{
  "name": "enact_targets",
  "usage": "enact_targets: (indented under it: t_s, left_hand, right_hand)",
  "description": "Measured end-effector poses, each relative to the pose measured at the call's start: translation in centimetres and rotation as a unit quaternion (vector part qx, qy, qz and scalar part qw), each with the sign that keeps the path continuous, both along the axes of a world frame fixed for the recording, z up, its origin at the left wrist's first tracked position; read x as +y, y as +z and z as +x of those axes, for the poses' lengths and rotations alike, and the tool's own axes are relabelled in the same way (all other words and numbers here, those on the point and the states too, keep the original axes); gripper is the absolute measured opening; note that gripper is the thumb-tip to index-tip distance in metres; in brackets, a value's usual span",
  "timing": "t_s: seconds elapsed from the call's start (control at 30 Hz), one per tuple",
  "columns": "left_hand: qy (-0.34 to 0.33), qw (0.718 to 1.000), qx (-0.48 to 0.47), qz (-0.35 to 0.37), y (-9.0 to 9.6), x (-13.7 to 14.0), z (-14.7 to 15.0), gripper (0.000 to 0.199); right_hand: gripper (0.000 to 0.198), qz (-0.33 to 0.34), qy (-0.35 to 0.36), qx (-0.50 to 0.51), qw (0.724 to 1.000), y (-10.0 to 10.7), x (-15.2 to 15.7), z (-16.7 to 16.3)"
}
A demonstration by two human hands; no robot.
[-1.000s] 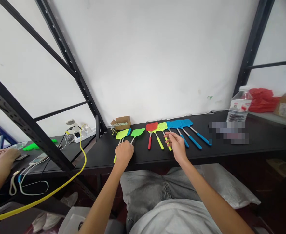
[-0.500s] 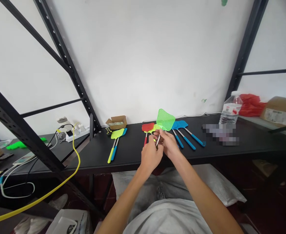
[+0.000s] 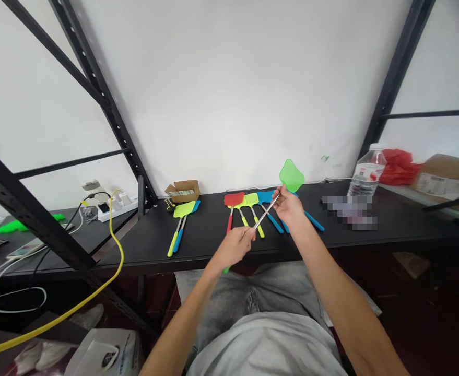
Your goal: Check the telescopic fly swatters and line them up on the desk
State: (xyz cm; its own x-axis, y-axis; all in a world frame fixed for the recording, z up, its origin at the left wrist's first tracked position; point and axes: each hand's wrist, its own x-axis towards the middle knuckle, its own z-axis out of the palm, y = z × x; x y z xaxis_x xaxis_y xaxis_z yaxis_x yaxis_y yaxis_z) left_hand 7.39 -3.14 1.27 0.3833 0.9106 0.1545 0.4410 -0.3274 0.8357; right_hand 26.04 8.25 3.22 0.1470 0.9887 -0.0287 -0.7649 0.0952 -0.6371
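Observation:
A green fly swatter (image 3: pixel 292 176) is held up in front of me, its thin metal rod slanting between my two hands. My left hand (image 3: pixel 236 246) is closed around the lower end, and a bit of green handle shows below it. My right hand (image 3: pixel 287 205) pinches the rod just under the mesh head. Behind them on the table lie a red fly swatter (image 3: pixel 234 199), yellow fly swatters (image 3: pixel 252 199) and blue fly swatters (image 3: pixel 277 225), the blue ones partly hidden by my right hand. Farther left, another yellow fly swatter (image 3: pixel 183 210) overlaps a blue fly swatter (image 3: pixel 179 237).
The black table (image 3: pixel 213 219) backs onto a white wall. An open cardboard box (image 3: pixel 184 191) sits at the rear. Right of me stand a water bottle (image 3: pixel 367 172), a red bag (image 3: pixel 401 167) and a carton (image 3: pixel 444 177). A yellow cable (image 3: pixel 120 250) hangs at left near a power strip (image 3: pixel 118 209).
The rod of the green swatter now shows long between my hands, which have moved apart. My right hand and the mesh head went up and right; my left hand moved slightly down and left.

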Motion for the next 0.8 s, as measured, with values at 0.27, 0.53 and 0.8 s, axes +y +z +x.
enact_targets:
  t_s: [0.27,0.53,0.8]
  left_hand:
    - [-0.009,0.973,0.195,0.121,2.3,-1.0,-6.3,0.041]
    - [0.074,0.959,0.207,0.177,1.8,-0.1,-6.1,0.039]
    - [0.120,0.952,0.206,0.193,1.0,0.4,-4.5,0.039]
  right_hand:
    - [0.024,-0.021,-0.093,0.043,0.995,0.8,2.4,4.0]
    - [0.032,0.083,-0.006,-0.130,0.988,-0.9,-1.5,-1.7]
    - [0.043,0.135,0.069,-0.253,0.956,-3.9,-5.2,-7.1]
